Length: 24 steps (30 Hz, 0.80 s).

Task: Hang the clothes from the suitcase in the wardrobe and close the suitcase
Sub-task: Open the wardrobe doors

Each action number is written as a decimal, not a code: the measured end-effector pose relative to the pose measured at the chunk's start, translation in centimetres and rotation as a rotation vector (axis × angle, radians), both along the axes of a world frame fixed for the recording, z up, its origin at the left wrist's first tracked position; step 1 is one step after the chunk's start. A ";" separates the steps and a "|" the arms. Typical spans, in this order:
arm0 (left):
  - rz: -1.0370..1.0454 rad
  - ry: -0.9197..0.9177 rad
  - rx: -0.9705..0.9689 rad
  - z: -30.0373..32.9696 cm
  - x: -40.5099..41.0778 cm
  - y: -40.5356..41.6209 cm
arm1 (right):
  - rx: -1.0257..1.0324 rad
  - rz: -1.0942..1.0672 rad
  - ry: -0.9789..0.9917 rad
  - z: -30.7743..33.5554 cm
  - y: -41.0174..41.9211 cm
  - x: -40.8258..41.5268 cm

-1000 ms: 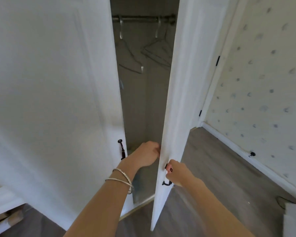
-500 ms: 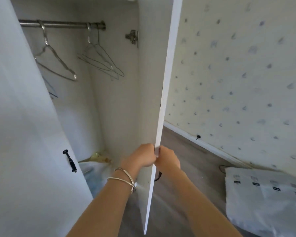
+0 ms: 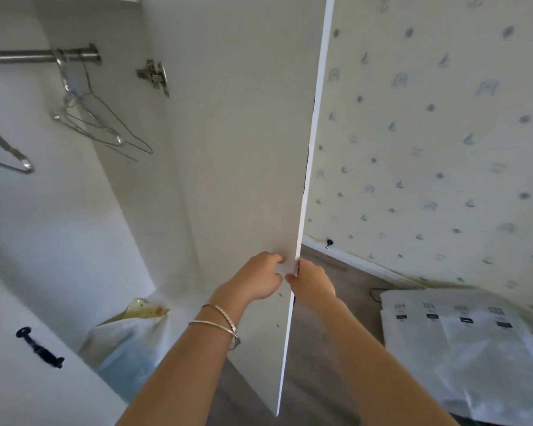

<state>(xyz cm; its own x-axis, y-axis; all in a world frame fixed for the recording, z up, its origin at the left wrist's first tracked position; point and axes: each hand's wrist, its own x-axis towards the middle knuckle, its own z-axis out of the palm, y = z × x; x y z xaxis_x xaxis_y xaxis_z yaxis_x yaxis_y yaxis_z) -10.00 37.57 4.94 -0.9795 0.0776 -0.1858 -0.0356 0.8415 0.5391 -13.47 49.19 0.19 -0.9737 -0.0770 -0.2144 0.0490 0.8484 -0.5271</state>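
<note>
item: left hand (image 3: 260,279), fingers curled against the inner face of the right wardrobe door (image 3: 237,149), at its free edge; bracelets (image 3: 219,321) on the wrist. item: right hand (image 3: 313,282), gripping that same edge from the outer side. item: left door (image 3: 19,364), black handle (image 3: 40,348), beside me. item: bagged bundle (image 3: 126,333) on the wardrobe floor. item: rail (image 3: 37,55) with bare wire hangers (image 3: 105,124), farthest in. suitcase and clothes: not in view. i judge the risk to be pinched fingers, or the door swinging into the wall (image 3: 428,133).

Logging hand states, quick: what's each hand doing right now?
Left hand: grips the wardrobe door at its edge, inner side.
Right hand: grips the same edge from the outer side.
</note>
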 end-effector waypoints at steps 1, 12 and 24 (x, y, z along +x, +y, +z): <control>-0.006 0.006 -0.001 0.1 -0.7 0.4 | -0.002 0.000 0.000 -0.1 0.4 -0.8; -0.040 0.018 0.002 -0.6 -6.2 2.0 | -0.110 -0.075 0.001 -1.2 3.2 -6.9; 0.073 -0.040 0.040 -1.9 -4.5 -4.2 | 0.090 0.043 -0.257 -3.4 -0.7 -5.9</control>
<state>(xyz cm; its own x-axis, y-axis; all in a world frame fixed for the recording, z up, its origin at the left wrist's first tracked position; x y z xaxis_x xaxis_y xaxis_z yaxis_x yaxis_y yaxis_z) -14.53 33.35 3.09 -0.9747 0.0147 -0.2231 -0.1180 0.8137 0.5691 -19.36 48.53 -3.21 -0.8826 -0.0864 -0.4621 0.1344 0.8955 -0.4242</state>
